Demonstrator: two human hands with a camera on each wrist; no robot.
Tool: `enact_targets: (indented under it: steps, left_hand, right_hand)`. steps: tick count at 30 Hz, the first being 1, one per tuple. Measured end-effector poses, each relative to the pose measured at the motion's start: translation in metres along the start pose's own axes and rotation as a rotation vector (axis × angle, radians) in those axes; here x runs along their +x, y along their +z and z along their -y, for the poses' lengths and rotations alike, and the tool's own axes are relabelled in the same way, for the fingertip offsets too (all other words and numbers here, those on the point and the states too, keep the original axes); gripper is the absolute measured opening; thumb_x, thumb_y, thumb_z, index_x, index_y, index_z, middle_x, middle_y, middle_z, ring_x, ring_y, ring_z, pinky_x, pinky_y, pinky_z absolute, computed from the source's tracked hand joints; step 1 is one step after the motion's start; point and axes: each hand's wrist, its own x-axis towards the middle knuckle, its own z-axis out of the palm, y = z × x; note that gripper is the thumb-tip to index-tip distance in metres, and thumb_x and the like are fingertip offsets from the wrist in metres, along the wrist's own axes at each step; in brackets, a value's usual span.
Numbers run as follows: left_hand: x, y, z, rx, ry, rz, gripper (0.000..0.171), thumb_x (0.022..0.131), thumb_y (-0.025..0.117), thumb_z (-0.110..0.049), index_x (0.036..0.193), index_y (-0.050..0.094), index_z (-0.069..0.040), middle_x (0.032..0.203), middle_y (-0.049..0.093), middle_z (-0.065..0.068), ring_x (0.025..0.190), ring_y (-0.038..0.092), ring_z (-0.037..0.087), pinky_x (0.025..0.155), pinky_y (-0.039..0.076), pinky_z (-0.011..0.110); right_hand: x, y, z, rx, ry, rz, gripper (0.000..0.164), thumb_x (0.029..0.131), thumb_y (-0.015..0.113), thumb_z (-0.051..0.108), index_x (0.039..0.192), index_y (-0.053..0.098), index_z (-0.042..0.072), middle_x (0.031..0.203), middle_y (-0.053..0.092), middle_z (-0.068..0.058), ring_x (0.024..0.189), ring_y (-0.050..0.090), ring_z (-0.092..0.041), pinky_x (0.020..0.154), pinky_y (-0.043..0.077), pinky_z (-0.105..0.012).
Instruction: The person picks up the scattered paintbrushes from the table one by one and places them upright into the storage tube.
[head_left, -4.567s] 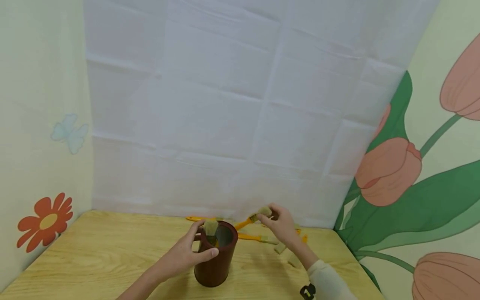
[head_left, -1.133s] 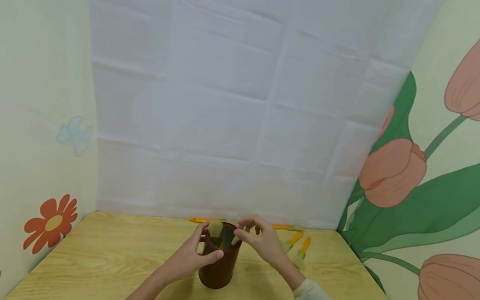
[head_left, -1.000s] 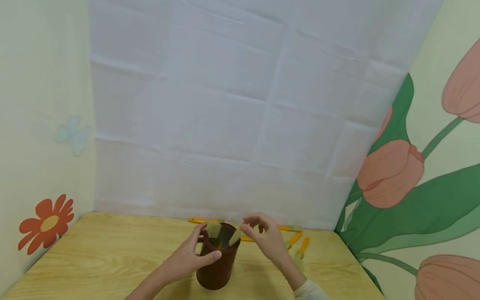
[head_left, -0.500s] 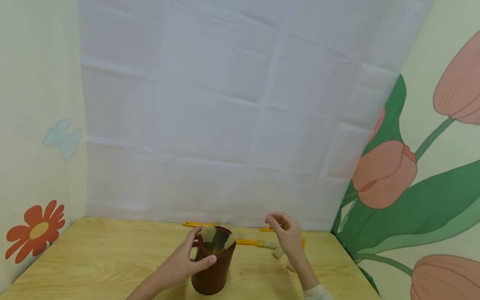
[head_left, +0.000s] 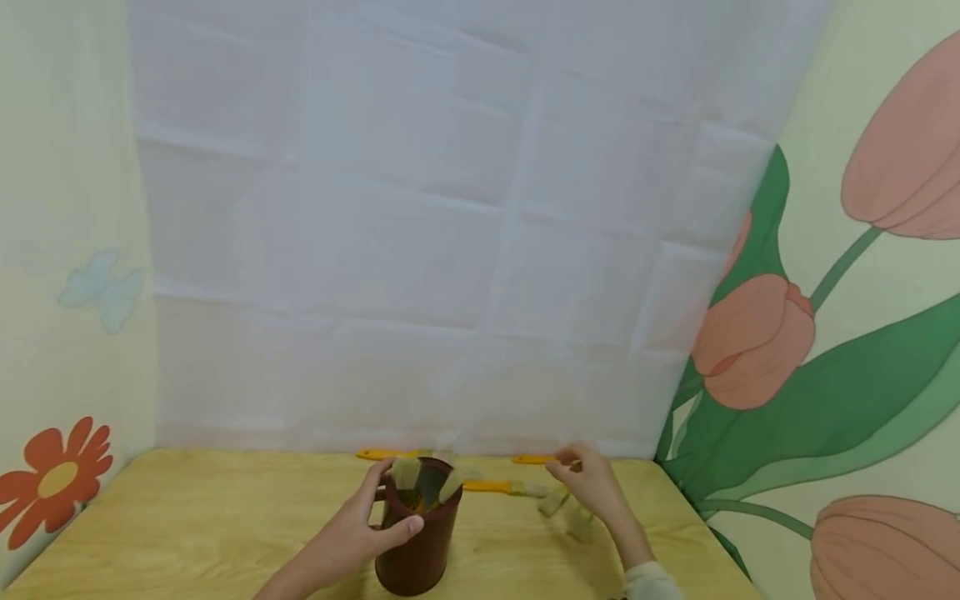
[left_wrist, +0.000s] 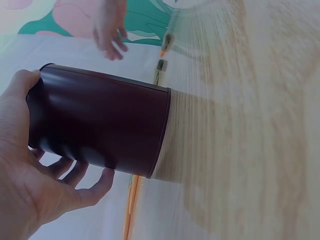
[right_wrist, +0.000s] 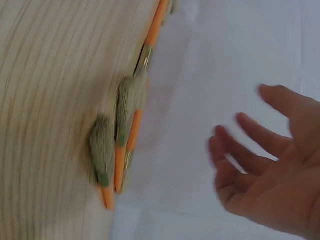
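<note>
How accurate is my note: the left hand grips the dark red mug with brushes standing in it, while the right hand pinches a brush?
One part is wrong: the right hand pinches nothing; the right wrist view shows it empty, fingers apart. The left hand does grip the dark red mug with brushes standing in it.

No readable text, label, brand, number or sign in any current view.

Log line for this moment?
left hand: grips dark-red cylindrical handled container | right hand: empty, near orange-handled tan-bristled paintbrushes on wood-grain table | container: two brushes inside, bristles up
</note>
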Motion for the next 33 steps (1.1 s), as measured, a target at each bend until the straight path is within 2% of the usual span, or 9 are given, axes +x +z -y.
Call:
enact_targets:
  steps: [4, 8, 12, 16, 19, 23, 26, 29, 33]
  left_hand:
    - [0.001, 0.000, 0.003, 0.005, -0.005, 0.000, 0.093, 0.096, 0.073, -0.041, 0.161, 0.012, -0.012, 0.157, 0.029, 0.025, 0.141, 0.032, 0.050, 0.095, 0.049, 0.058]
    - [0.003, 0.002, 0.003, -0.007, -0.004, 0.020, 0.094, 0.097, 0.072, -0.041, 0.161, 0.011, -0.012, 0.158, 0.028, 0.026, 0.142, 0.031, 0.049, 0.096, 0.049, 0.057]
    - [0.004, 0.002, 0.003, -0.006, -0.004, 0.027, 0.093, 0.097, 0.071, -0.041, 0.161, 0.010, -0.012, 0.159, 0.026, 0.026, 0.142, 0.030, 0.049, 0.096, 0.049, 0.057]
    - [0.003, -0.001, 0.004, 0.006, -0.019, 0.019, 0.094, 0.097, 0.072, -0.041, 0.162, 0.010, -0.013, 0.160, 0.024, 0.027, 0.142, 0.030, 0.050, 0.096, 0.048, 0.058]
    - [0.002, -0.004, 0.003, 0.008, -0.021, 0.012, 0.094, 0.096, 0.072, -0.042, 0.161, 0.010, -0.014, 0.161, 0.022, 0.027, 0.142, 0.029, 0.050, 0.096, 0.049, 0.057]
    - [0.002, -0.005, 0.001, 0.009, -0.022, 0.005, 0.094, 0.096, 0.073, -0.041, 0.161, 0.010, -0.015, 0.161, 0.021, 0.026, 0.143, 0.028, 0.050, 0.097, 0.048, 0.056]
    - [0.003, -0.003, 0.001, -0.001, -0.036, 0.011, 0.094, 0.096, 0.072, -0.040, 0.161, 0.010, -0.015, 0.160, 0.021, 0.026, 0.143, 0.027, 0.051, 0.097, 0.048, 0.058]
    - [0.002, -0.001, 0.001, -0.012, -0.037, 0.016, 0.094, 0.097, 0.072, -0.041, 0.161, 0.009, -0.014, 0.159, 0.023, 0.026, 0.142, 0.027, 0.051, 0.097, 0.048, 0.058]
    - [0.000, -0.001, 0.002, -0.010, -0.020, 0.015, 0.093, 0.097, 0.072, -0.040, 0.161, 0.010, -0.015, 0.160, 0.023, 0.026, 0.143, 0.027, 0.051, 0.098, 0.047, 0.058]
  right_hand:
    - [-0.002, -0.005, -0.026, -0.083, 0.032, 0.154, 0.035, 0.093, 0.077, 0.027, 0.111, 0.072, -0.002, 0.108, 0.070, -0.012, 0.092, 0.065, -0.030, 0.076, 0.055, -0.046]
    - [-0.005, -0.012, -0.051, -0.139, -0.015, 0.210, 0.033, 0.094, 0.076, 0.023, 0.111, 0.072, -0.004, 0.107, 0.069, -0.014, 0.097, 0.064, -0.038, 0.083, 0.052, -0.054]
    - [-0.007, -0.021, -0.069, -0.204, -0.151, 0.249, 0.019, 0.094, 0.074, 0.010, 0.107, 0.073, -0.003, 0.110, 0.068, -0.019, 0.105, 0.061, -0.048, 0.088, 0.048, -0.063]
    - [-0.007, -0.026, -0.080, -0.277, -0.294, 0.397, 0.019, 0.095, 0.069, 0.000, 0.113, 0.074, 0.000, 0.125, 0.064, -0.026, 0.117, 0.056, -0.051, 0.091, 0.043, -0.069]
    - [-0.007, -0.027, -0.082, -0.269, -0.325, 0.511, 0.028, 0.097, 0.064, -0.003, 0.122, 0.073, 0.005, 0.131, 0.063, -0.020, 0.120, 0.058, -0.043, 0.093, 0.045, -0.064]
    - [-0.006, -0.028, -0.082, -0.175, -0.270, 0.590, 0.037, 0.096, 0.060, -0.010, 0.127, 0.071, 0.007, 0.124, 0.068, -0.011, 0.115, 0.062, -0.031, 0.094, 0.051, -0.048]
    - [-0.008, -0.028, -0.085, -0.133, -0.235, 0.611, 0.042, 0.091, 0.060, -0.016, 0.124, 0.073, 0.007, 0.121, 0.070, -0.010, 0.113, 0.063, -0.028, 0.092, 0.053, -0.044]
    - [-0.010, -0.028, -0.086, -0.134, -0.276, 0.601, 0.044, 0.083, 0.059, -0.022, 0.115, 0.076, 0.004, 0.114, 0.071, -0.011, 0.107, 0.065, -0.028, 0.089, 0.054, -0.044]
    - [-0.012, -0.026, -0.084, -0.147, -0.311, 0.575, 0.049, 0.071, 0.055, -0.026, 0.103, 0.078, 0.003, 0.110, 0.072, -0.011, 0.109, 0.065, -0.030, 0.093, 0.052, -0.043]
